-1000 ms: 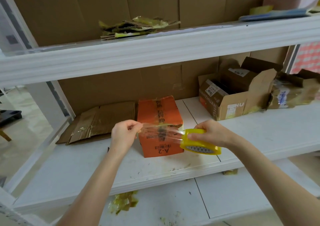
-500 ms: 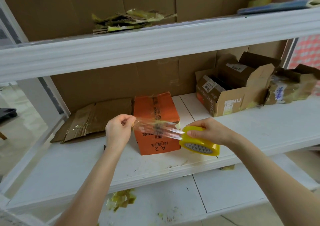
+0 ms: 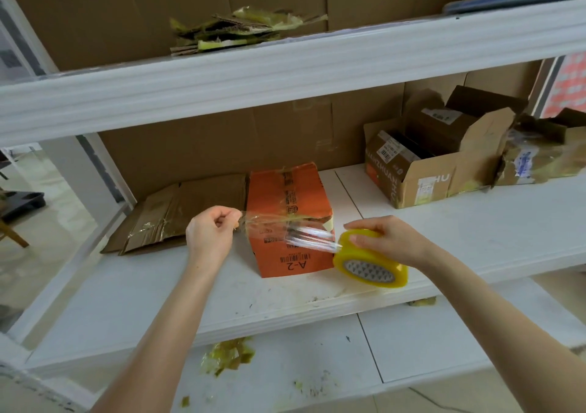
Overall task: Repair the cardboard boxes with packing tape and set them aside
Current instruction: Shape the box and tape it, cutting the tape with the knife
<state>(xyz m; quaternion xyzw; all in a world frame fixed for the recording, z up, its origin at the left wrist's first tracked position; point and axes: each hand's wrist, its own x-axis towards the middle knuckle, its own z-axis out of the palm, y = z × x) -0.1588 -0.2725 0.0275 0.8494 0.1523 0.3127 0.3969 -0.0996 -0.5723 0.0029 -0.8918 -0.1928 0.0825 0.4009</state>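
Left hand (image 3: pixel 211 236) is pinching the free end of the clear tape strip (image 3: pixel 295 233) between thumb and curled fingers. Right hand (image 3: pixel 390 240) is clamped over the top of the yellow tape roll (image 3: pixel 369 262), fingers curled round its rim. So both grips are closed tight on something.

The strip runs taut between them, glossy and a bit wrinkled, passing in front of the orange box (image 3: pixel 288 209) near its top front edge. Can't tell if it's actually touching the cardboard. The roll sits at about 4 o'clock from the box and has a grey patterned core.

The orange box stands closed in the middle of the white shelf (image 3: pixel 158 286), with "A-2" and a barcode on its front face. Old tape runs along the top seam and the front right corner is ragged.

At 9 o'clock, just beside it, lies flattened brown cardboard (image 3: pixel 177 213) with shiny tape patches. At 2 o'clock is an open brown box (image 3: pixel 421 184), flaps up, with a smaller labelled box inside. A crumpled box (image 3: pixel 539 156) wrapped in yellowish tape sits at that box's 3 o'clock.

Torn cardboard and tape scraps (image 3: pixel 241 29) are piled on the upper shelf at 12, with more yellowish tape bits (image 3: pixel 226 354) on the lower one at 6.
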